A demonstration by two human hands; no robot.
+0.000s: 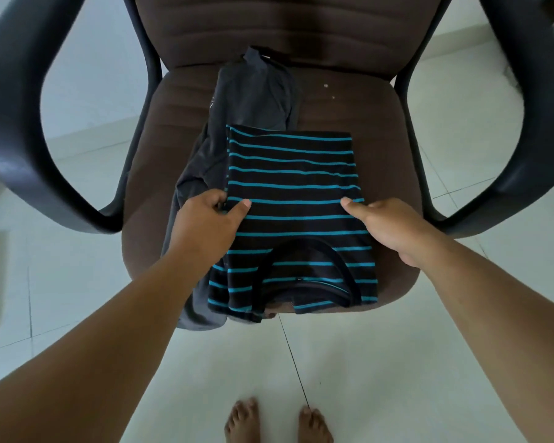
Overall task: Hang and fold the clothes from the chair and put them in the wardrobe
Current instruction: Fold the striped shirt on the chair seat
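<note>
The black T-shirt with teal stripes (293, 199), already folded, is being gripped at its side edges by the left hand (207, 223) and right hand (386, 230), thumbs on top. A dark grey garment (253, 94) is lying unfolded beyond and beneath. Transfer to the wardrobe is judged outstanding. The brown padded office chair (381, 139) is being used on pale floor tiles (397, 362).

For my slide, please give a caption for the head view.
Both hands, left and right, grip the folded striped shirt lying over a grey garment on the chair.
</note>
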